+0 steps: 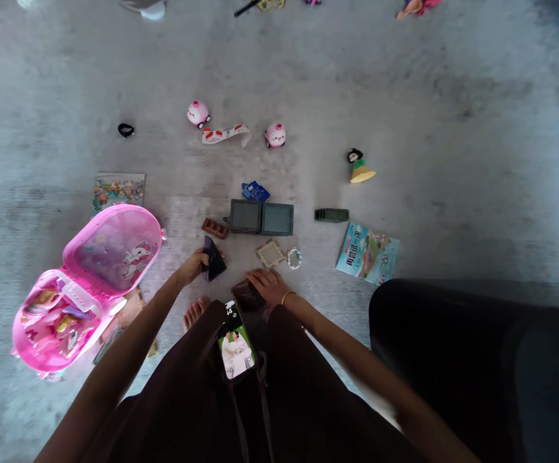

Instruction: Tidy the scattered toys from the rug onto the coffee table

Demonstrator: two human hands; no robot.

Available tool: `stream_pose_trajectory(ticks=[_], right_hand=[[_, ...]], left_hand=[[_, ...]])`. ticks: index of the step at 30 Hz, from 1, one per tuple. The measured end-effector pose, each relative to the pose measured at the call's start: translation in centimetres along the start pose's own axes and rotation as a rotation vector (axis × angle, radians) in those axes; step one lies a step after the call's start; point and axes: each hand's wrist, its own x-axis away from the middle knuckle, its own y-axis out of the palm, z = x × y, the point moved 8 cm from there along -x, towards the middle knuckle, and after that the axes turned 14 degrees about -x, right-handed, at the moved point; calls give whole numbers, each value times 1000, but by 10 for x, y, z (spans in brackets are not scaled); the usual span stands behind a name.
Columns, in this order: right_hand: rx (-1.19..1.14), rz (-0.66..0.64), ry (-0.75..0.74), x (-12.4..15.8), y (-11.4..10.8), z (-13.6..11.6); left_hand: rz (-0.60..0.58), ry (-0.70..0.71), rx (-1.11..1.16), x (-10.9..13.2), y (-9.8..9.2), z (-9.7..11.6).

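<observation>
1. Left hand point(196, 263) grips a dark folded item point(213, 259) just above the grey floor point(453, 128).
2. Right hand point(268, 286) rests, fingers closed, on a brown flat piece point(247, 296) near a small frame point(270, 253).

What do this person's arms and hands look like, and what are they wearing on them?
Both forearms are bare, with no sleeves showing and no gloves. The left hand shows no ring or band. The right hand has a thin gold-coloured bangle at the wrist. No watch or markings can be seen. Dark brown clothing covers the lap below the arms.
</observation>
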Motion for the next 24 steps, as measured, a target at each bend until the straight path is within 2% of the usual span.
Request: stream_pose_trajectory(ticks=[4, 6, 9, 13, 16, 19, 22, 24], right_hand=[[-18, 25, -126, -4, 4, -5], [-76, 82, -176, -7, -8, -8], [-178, 259, -220, -3, -47, -19], [-210, 531, -322, 23, -125, -53], [-212, 729, -330, 43, -190, -64], [-195, 769, -332, 41, -233, -55], [-212, 677, -331, 17, -244, -35], [-235, 635, -318, 3, -241, -23]], left_hand=[[73, -27, 159, -1, -5, 1], [117, -53, 235, -1, -6, 1], [168, -77, 315, 1, -8, 4], [163, -68, 349, 10, -4, 22], [105, 105, 367, 25, 4, 66], [96, 406, 293, 36, 12, 129], [137, 672, 84, 27, 29, 175], [172, 783, -138, 12, 47, 189]])
